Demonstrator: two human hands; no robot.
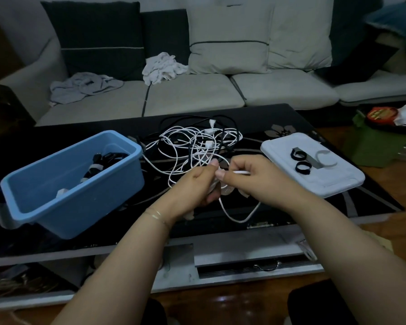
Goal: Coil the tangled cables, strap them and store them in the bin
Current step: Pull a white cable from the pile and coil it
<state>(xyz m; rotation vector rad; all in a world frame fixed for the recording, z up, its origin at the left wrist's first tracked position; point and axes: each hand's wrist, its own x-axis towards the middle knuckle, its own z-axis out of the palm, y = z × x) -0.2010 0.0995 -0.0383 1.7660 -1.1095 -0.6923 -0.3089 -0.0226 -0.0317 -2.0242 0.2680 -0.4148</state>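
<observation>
1. Left hand [197,184] is curled round a white cable [240,219], thumb up at the top of the fist.
2. Right hand [246,174] pinches the same white cable between thumb and fingers, just at 3 o'clock of the left hand, the two almost touching.
3. From the hands, one loop of that cable hangs down toward 6 o'clock over the front of the black worktop [314,207].
4. Cable tangle [197,141], white and black strands mixed, lies on the worktop at 12 o'clock of the hands; the held cable runs up into it.
5. Blue bin [80,202] sits at 9 o'clock of the hands, tilted, with strapped black cable coils [103,163] already inside.
6. White lid [338,184] lies flat at 3 o'clock; on it two rolled black straps [300,161] and one pale open strap [326,159].
7. Beyond the worktop at 12 o'clock: a sofa [197,95] with crumpled cloths [162,68] on the seat.
</observation>
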